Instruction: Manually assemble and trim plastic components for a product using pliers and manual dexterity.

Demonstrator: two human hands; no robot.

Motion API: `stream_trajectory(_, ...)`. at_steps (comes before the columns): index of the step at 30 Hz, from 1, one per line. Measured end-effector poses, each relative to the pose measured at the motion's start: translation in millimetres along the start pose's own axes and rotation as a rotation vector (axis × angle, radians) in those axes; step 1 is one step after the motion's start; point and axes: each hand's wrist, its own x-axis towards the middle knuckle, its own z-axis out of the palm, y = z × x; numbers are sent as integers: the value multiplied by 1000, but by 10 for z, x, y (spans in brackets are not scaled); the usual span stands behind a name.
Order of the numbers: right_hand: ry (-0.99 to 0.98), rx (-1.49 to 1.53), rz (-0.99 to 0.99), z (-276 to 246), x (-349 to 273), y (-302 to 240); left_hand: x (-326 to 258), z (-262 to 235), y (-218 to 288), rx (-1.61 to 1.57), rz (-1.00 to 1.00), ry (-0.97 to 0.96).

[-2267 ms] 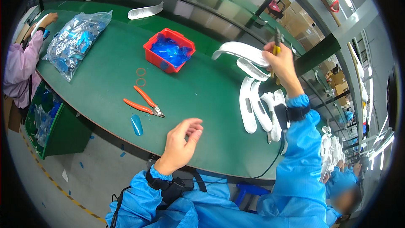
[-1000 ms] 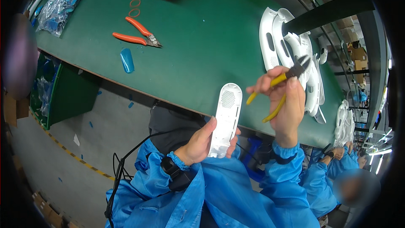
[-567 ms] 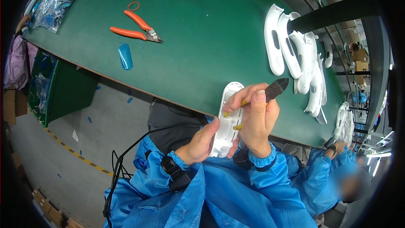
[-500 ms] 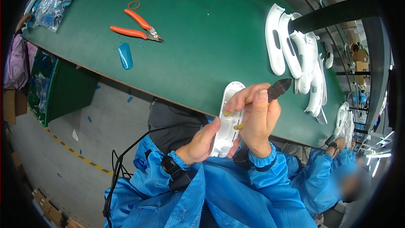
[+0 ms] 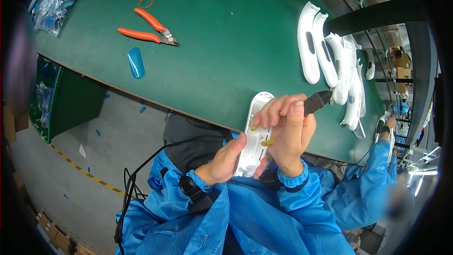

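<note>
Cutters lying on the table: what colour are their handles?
Orange, on the cutters lying on the green table; clearest in the head view.

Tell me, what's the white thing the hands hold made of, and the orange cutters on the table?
The white shell looks like moulded plastic: smooth matte surface, a grid of tiny holes at one end. The orange cutters seem to have dark metal tips with glossy, probably rubbery plastic, sleeves on the handles.

Blue smock sleeves with elastic cuffs (black wristband on the left).
</note>
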Motion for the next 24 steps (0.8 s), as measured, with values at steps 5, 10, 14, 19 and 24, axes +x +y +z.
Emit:
stream_trajectory(5,8,13,-16,5,-31,5,-4,-20,-8,2,0,-15)
stream_trajectory(10,16,13,-29,6,-46,3,-6,-23,13,18,-16,-27)
stream_trajectory(14,13,1,-65,24,-60,23,-8,-9,36,26,-21,5)
stream_trajectory(19,-21,-64,-150,45,-93,73,-21,12,52,29,-25,31)
stream_trajectory(24,-68,-125,-245,42,-114,136,-55,-36,20,106,-24,37)
